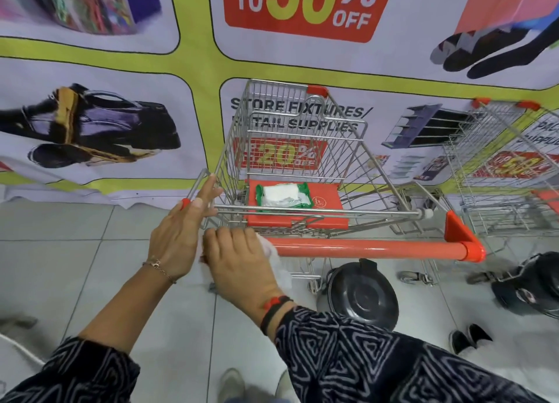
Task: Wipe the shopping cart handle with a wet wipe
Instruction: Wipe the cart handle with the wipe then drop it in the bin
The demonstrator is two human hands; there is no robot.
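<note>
A wire shopping cart (302,148) stands in front of me with its orange handle (369,248) running left to right. My right hand (242,260) presses a white wet wipe (279,266) around the handle's left end; the wipe hangs below the bar. My left hand (181,236) rests on the cart's left corner, fingers spread and pointing up along the wire frame, holding nothing. A green and white wipes pack (282,197) lies on the orange child seat flap (326,206) inside the cart.
A second wire cart (508,173) stands to the right. A black round object (361,300) sits on the tiled floor under the handle, another black one (526,284) at the right. A large sale banner (121,100) covers the wall behind.
</note>
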